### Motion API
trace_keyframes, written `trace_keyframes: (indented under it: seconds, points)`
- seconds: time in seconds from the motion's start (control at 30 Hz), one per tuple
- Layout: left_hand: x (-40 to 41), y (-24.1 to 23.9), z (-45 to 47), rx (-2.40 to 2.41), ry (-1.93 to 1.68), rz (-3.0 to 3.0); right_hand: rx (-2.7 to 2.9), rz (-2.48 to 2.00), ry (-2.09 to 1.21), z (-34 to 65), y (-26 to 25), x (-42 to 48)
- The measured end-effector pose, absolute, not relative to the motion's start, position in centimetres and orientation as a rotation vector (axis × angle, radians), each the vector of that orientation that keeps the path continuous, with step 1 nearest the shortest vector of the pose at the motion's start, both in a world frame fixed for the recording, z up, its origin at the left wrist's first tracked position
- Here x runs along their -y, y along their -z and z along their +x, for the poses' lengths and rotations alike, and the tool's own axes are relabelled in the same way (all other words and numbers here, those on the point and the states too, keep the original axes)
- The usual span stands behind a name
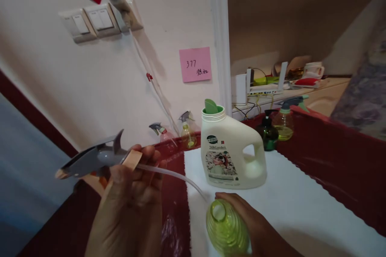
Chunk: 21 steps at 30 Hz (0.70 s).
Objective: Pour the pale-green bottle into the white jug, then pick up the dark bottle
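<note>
Left grip closed round grey spray head; right round green bottle.

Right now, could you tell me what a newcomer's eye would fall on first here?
Centre stage, the cream plastic detergent jug stands open on the white cloth. In front, the left hand holds a grey trigger sprayer head, its tube trailing towards the ribbed green plastic bottle held by the right hand. A pink sticky note marks the wall.

Left hand at lower left, raised with fingers pinched closed; right hand at lower centre, fingers wrapped in a grip.
</note>
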State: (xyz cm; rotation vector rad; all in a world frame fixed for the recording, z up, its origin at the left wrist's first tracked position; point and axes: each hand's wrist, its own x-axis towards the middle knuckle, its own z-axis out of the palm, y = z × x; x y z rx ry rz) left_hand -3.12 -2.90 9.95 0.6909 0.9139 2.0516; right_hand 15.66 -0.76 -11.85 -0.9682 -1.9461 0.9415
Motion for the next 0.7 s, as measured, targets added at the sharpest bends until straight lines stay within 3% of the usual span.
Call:
trace_keyframes:
  seconds: [0.4, 0.7]
  points:
    - [2.5, -5.9, -1.2, -1.061, -1.86, 0.816, 1.846, -0.943, -0.951, 15.5, 12.8, 0.6]
    - [3.0, -1.3, 2.8, -1.204, -1.461, 0.81, 1.674, -0.97, -1.114, 16.2, 7.7, 1.7]
